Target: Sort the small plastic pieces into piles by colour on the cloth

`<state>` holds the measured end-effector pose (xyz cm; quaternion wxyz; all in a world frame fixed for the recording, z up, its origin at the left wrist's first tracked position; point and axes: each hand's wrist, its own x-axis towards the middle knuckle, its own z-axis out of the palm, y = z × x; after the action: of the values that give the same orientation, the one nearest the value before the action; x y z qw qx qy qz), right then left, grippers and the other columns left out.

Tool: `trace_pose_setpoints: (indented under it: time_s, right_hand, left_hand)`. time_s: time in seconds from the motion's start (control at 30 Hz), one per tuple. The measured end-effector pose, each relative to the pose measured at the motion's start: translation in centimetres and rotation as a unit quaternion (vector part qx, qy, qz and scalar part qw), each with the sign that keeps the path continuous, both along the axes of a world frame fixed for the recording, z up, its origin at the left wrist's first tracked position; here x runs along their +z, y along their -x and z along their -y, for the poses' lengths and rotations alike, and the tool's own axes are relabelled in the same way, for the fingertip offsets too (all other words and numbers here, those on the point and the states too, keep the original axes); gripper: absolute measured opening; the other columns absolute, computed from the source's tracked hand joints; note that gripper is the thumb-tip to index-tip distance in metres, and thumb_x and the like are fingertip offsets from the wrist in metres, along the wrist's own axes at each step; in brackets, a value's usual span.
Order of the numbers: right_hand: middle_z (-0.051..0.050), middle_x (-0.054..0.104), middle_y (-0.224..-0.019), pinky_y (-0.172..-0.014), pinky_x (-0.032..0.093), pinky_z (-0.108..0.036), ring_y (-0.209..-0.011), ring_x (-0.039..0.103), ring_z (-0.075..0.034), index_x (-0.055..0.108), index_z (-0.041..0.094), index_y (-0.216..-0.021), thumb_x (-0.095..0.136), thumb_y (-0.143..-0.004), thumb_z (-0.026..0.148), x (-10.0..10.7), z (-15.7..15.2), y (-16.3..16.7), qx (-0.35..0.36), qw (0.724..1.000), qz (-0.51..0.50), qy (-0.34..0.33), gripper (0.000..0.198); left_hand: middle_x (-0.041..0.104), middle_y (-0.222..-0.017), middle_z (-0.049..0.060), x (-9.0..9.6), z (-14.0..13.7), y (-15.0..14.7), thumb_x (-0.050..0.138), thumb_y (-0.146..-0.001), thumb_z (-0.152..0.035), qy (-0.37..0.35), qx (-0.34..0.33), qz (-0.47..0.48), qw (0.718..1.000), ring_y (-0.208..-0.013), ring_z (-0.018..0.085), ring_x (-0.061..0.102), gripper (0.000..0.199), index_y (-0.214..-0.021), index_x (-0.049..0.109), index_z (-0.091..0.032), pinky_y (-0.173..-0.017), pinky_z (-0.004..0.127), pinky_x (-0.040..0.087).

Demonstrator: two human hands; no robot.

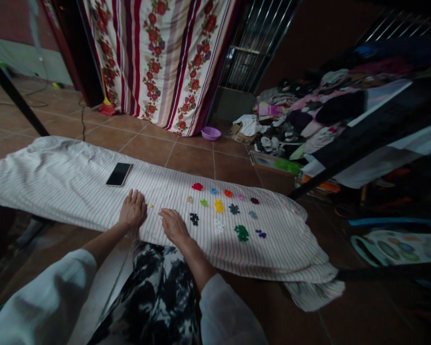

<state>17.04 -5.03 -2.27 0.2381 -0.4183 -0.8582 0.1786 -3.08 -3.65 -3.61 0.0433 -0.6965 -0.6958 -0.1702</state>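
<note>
My left hand (132,210) lies flat on the striped cloth (75,191), fingers stretched out and holding nothing. To its right rests a tiny yellow piece (151,206). My right hand (174,226) is just beyond that piece, palm down with its fingers extended and apart from it. Small coloured pieces lie sorted in piles to the right: black (194,219), red (197,186), yellow (219,206), dark green (242,233), white (219,226), dark grey (233,209), orange (228,193), purple (261,234) and several others. Their exact kind is too small to make out.
A phone (119,174) lies on the cloth beyond my left hand. Past the cloth are a tiled floor, a floral curtain (154,57), a purple basin (211,133) and a broom (107,107). Heaped clothes (273,112) and dark bars stand at the right.
</note>
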Motion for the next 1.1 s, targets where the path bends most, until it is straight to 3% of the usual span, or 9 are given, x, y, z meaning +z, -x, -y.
trace_pose_setpoints:
  time_s: [0.17, 0.3, 0.53, 0.83, 1.1]
  right_hand:
    - [-0.002, 0.055, -0.126, -0.1, 0.039, -0.032, -0.115, 0.046, -0.016, 0.057, 0.023, -0.12, 0.041, -0.089, 0.017, 0.8, -1.1, 2.7, 0.002, 0.999, 0.023, 0.023, 0.035]
    - [-0.002, 0.055, -0.126, -0.099, 0.038, -0.032, -0.114, 0.046, -0.017, 0.057, 0.023, -0.12, 0.04, -0.09, 0.017, 0.9, -2.2, 4.3, -0.001, 0.999, 0.047, 0.013, 0.034]
    - [-0.003, 0.062, -0.114, -0.094, 0.04, -0.027, -0.109, 0.045, -0.015, 0.062, 0.021, -0.11, 0.038, -0.091, 0.013, 0.3, -3.6, 5.9, 0.038, 0.995, 0.09, 0.004, 0.032]
    - [-0.005, 0.06, -0.095, -0.085, 0.043, -0.03, -0.095, 0.05, -0.017, 0.065, 0.022, -0.098, 0.042, -0.09, 0.015, -0.3, -3.5, 5.7, 0.005, 0.991, 0.134, -0.002, 0.025]
    - [-0.004, 0.054, -0.105, -0.085, 0.044, -0.027, -0.096, 0.052, -0.015, 0.063, 0.023, -0.098, 0.048, -0.09, 0.026, 0.2, -3.6, 2.4, -0.061, 0.996, 0.053, 0.041, 0.018]
  left_hand:
    - [0.036, -0.143, 0.015, -0.4, -0.1, -1.0, 0.031, -0.088, -0.037, -0.012, 0.073, -0.032, 0.997, -0.139, 0.034, 0.013, 0.054, -0.135, 0.042, -0.012, -0.109, 0.051, 0.016]
    - [0.038, -0.141, 0.017, -1.0, -0.3, -1.2, 0.03, -0.09, -0.04, 0.027, 0.117, -0.036, 0.992, -0.136, 0.035, 0.02, 0.054, -0.135, 0.042, -0.013, -0.108, 0.05, 0.019]
    - [0.043, -0.138, 0.018, -0.8, 0.0, -1.2, 0.029, -0.089, -0.033, 0.019, 0.112, -0.062, 0.992, -0.132, 0.033, 0.031, 0.05, -0.131, 0.047, -0.01, -0.106, 0.048, 0.023]
    - [0.048, -0.133, 0.019, -0.8, 0.2, -1.2, 0.031, -0.088, -0.03, -0.011, 0.098, -0.043, 0.994, -0.13, 0.032, 0.035, 0.049, -0.126, 0.05, -0.008, -0.105, 0.047, 0.025]
    - [0.048, -0.131, 0.019, -0.3, 0.4, -1.6, 0.029, -0.087, -0.029, -0.021, 0.093, -0.029, 0.995, -0.129, 0.032, 0.035, 0.048, -0.124, 0.051, -0.007, -0.105, 0.047, 0.025]
